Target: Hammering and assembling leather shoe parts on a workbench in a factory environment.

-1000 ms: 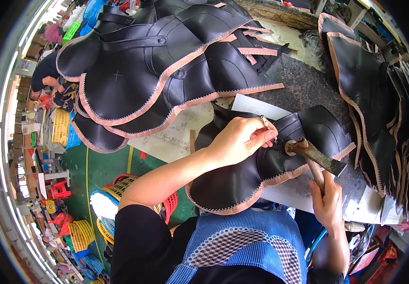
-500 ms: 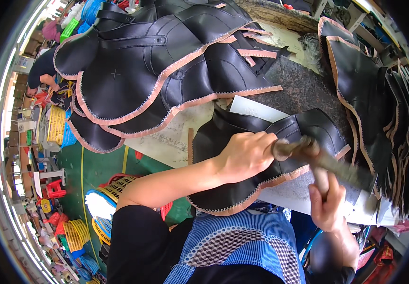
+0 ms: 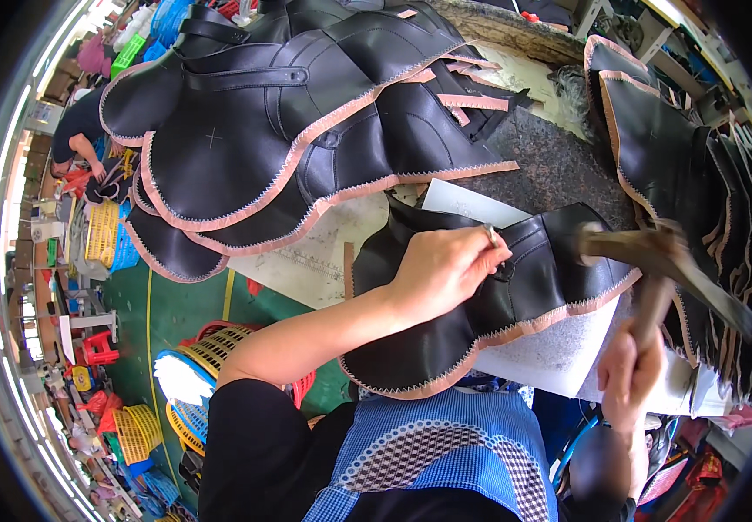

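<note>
A black leather piece [image 3: 424, 339] with a tan, zigzag-stitched edge lies on the work surface in front of me. My left hand [image 3: 446, 265] rests over its middle, fingers pinched round a thin metal punch [image 3: 491, 233]; only the punch's top end shows, and its lower end is hidden by my fingers. Off to the right, my right hand [image 3: 633, 370] grips the handle of a hammer [image 3: 668, 252]. The hammer head is raised beside the leather's right end, apart from the punch and somewhat blurred. A white sheet [image 3: 559, 352] sticks out from under the leather.
Similar black leather pieces [image 3: 219, 157] overlap at the back left. Another stack [image 3: 663, 148] stands along the right. A dark stone slab [image 3: 550, 148] lies behind my work. Baskets [image 3: 219, 348] stand on the green floor at left, and another person [image 3: 80, 135] sits far left.
The hammer has moved up and to the right, away from the punch, along with my right hand. My left hand has shifted slightly left, and the punch top now shows.
</note>
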`<state>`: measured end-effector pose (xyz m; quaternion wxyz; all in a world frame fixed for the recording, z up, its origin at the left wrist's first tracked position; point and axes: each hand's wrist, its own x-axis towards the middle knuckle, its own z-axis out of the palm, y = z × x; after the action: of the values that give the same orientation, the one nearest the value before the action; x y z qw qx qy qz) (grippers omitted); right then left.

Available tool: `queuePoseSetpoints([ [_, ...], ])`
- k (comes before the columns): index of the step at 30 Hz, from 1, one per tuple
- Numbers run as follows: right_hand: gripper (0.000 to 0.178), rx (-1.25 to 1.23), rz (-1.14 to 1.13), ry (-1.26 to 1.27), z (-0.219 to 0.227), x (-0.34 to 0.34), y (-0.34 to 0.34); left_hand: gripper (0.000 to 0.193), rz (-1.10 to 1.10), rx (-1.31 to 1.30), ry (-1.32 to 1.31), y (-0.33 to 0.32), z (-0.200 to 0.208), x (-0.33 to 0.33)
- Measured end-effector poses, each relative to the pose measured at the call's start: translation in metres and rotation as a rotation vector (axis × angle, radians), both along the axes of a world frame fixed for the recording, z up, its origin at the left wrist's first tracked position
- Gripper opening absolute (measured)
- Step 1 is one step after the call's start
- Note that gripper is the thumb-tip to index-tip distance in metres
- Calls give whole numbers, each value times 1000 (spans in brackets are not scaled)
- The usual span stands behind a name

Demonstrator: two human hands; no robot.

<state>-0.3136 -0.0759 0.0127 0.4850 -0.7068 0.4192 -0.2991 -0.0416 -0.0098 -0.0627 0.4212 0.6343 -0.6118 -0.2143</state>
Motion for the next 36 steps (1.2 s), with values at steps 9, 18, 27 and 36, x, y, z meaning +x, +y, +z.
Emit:
queuePoseSetpoints([
  [9, 21, -290, 256, 353, 5, 19, -1, 14, 85, -70, -328, 4, 7, -9],
  [18, 24, 99, 46, 164, -6, 0, -4, 20, -91, 188, 388, 10, 4, 26],
  [27, 28, 108, 78, 228, -14, -2, -4, 21, -121, 264, 472, 9, 7, 33],
  [36, 20, -8, 89, 183, -7, 9, -6, 15, -150, 147, 151, 9, 11, 30],
])
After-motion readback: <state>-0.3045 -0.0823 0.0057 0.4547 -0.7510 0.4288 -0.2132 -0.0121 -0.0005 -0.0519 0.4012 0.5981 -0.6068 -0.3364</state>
